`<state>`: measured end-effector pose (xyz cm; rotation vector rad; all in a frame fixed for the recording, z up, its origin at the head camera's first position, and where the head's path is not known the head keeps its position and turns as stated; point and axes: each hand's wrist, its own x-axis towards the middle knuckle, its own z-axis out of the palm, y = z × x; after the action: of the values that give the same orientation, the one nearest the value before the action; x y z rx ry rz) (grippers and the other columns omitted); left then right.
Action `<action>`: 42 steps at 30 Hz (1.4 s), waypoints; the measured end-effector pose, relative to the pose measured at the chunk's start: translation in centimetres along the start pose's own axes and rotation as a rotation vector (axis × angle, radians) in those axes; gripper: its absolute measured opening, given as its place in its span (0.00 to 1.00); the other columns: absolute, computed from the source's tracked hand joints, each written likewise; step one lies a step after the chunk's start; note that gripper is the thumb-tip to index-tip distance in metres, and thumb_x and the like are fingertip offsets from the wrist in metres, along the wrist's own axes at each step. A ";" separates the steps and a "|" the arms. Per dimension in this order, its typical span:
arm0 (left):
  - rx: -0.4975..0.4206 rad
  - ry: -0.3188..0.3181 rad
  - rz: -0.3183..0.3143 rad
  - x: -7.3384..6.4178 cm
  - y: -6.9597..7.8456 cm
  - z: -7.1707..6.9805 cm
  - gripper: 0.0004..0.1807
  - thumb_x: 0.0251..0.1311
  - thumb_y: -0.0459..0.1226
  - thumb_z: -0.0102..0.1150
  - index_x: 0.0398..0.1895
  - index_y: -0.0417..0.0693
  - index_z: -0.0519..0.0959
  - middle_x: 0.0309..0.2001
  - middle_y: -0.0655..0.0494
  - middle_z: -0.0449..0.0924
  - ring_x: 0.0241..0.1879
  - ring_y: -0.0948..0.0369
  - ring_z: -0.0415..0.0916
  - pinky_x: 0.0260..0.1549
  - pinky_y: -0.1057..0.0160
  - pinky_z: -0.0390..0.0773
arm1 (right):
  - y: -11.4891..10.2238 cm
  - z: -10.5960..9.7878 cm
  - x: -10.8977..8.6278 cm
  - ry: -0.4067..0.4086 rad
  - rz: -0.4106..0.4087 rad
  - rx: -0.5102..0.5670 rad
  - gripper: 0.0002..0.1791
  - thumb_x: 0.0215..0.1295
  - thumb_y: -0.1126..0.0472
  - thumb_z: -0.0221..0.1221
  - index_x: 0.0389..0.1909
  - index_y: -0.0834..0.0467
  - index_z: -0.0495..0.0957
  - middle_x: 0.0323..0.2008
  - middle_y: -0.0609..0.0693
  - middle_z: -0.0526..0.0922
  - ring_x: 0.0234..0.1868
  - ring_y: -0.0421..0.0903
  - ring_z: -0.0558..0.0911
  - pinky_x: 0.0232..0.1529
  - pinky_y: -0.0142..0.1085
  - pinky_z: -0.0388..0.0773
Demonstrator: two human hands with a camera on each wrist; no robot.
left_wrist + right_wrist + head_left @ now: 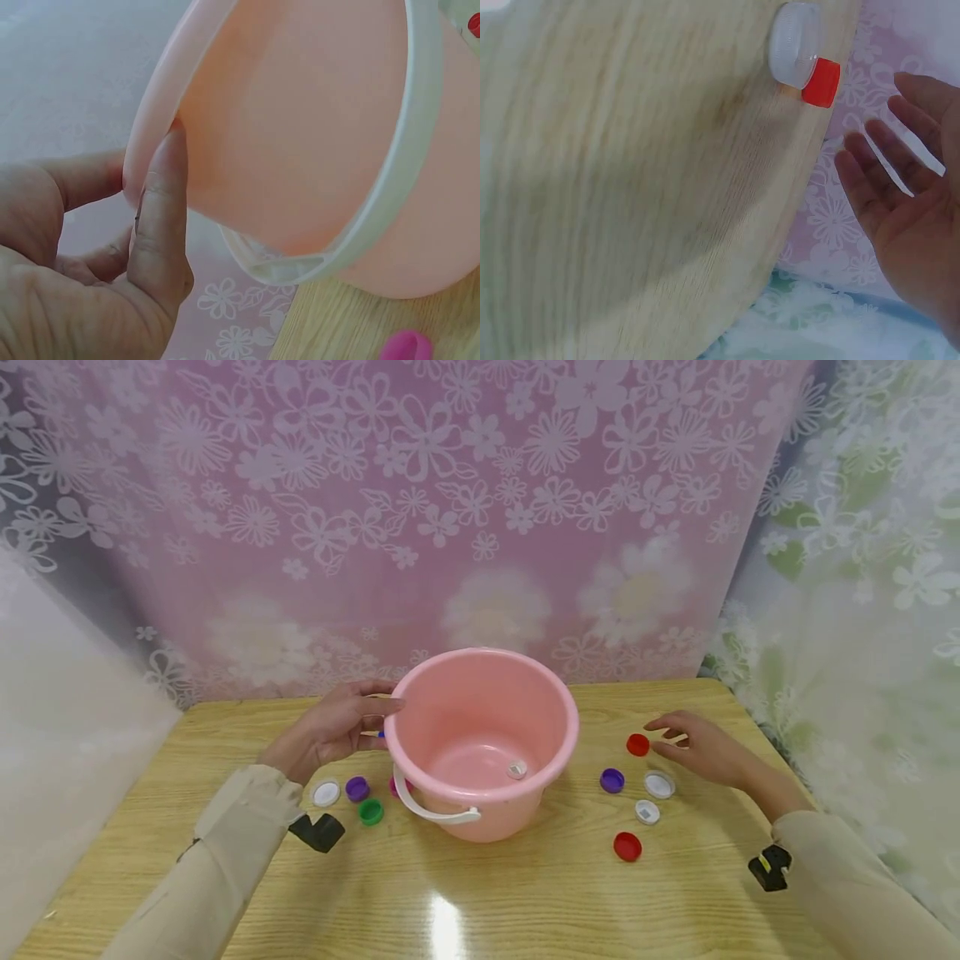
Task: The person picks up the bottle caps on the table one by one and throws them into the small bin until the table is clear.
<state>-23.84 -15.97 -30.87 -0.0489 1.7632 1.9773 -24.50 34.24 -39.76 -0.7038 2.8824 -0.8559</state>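
A pink bucket (480, 714) with a white handle (435, 814) stands upright on the table, and a small white bottle cap (517, 769) lies on its floor. My left hand (337, 727) pinches the bucket's left rim; the left wrist view shows the rim (161, 97) between the digits. On the right, my right hand (697, 747) hovers with loosely bent, parted fingers beside a red bottle cap (637, 744). The right wrist view shows a gap between the right hand (915, 187) and that red cap (822, 82), which is partly behind a white cap (793, 45).
Right of the bucket lie a purple cap (612, 780), white caps (659, 785) and another red cap (627, 847). On the left are white (326, 792), purple (357, 789) and green (371, 812) caps, with a pink cap (407, 346) partly behind the bucket. A flowered curtain (487, 527) hangs behind.
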 end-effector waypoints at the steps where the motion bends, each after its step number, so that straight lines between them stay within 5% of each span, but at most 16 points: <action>1: -0.009 0.004 -0.003 -0.1 0.0 0.0 0.30 0.62 0.35 0.61 0.67 0.42 0.63 0.46 0.46 0.78 0.37 0.57 0.82 0.36 0.57 0.83 | 0.0 0.1 -0.3 -0.025 0.008 0.006 0.21 0.69 0.58 0.57 0.57 0.67 0.72 0.54 0.63 0.73 0.50 0.61 0.75 0.48 0.54 0.76; 7: -0.055 0.027 0.013 -0.3 -0.3 0.2 0.30 0.62 0.35 0.61 0.67 0.43 0.63 0.47 0.48 0.76 0.35 0.60 0.81 0.34 0.60 0.84 | -0.1 0.8 -2.0 -0.126 0.032 0.021 0.26 0.65 0.51 0.61 0.58 0.63 0.73 0.55 0.58 0.73 0.51 0.58 0.75 0.46 0.49 0.78; 12: -0.093 0.051 0.049 -0.1 -0.8 0.5 0.28 0.63 0.34 0.60 0.66 0.42 0.64 0.44 0.51 0.76 0.34 0.61 0.80 0.32 0.63 0.84 | -0.1 1.5 -2.7 -0.161 0.004 -0.005 0.27 0.59 0.55 0.66 0.57 0.63 0.74 0.53 0.59 0.71 0.45 0.53 0.74 0.40 0.41 0.78; 24: -0.161 0.093 0.109 -0.5 -1.7 1.1 0.20 0.64 0.35 0.59 0.57 0.42 0.69 0.39 0.54 0.78 0.33 0.62 0.79 0.31 0.65 0.83 | 0.3 2.5 -2.9 -0.124 -0.057 -0.011 0.23 0.60 0.59 0.66 0.54 0.64 0.75 0.46 0.55 0.72 0.36 0.43 0.70 0.35 0.34 0.76; 34: -0.118 0.196 0.184 -0.6 -2.3 2.0 0.24 0.64 0.35 0.59 0.61 0.35 0.69 0.33 0.54 0.80 0.26 0.62 0.79 0.28 0.66 0.83 | 0.2 2.7 -3.2 -0.108 -0.056 0.002 0.24 0.59 0.59 0.66 0.54 0.64 0.74 0.45 0.54 0.73 0.36 0.44 0.71 0.34 0.33 0.77; 42: -0.066 0.272 0.218 -1.0 -2.8 2.7 0.23 0.65 0.41 0.58 0.59 0.36 0.72 0.37 0.50 0.76 0.26 0.62 0.76 0.28 0.66 0.83 | 0.6 2.8 -3.5 -0.101 -0.056 0.010 0.23 0.62 0.59 0.64 0.56 0.64 0.73 0.45 0.54 0.72 0.36 0.43 0.71 0.33 0.32 0.75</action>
<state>-21.12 -13.64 -32.72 -0.1606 1.9417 2.2752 -21.09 34.80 -42.69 -0.8058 2.7795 -0.8155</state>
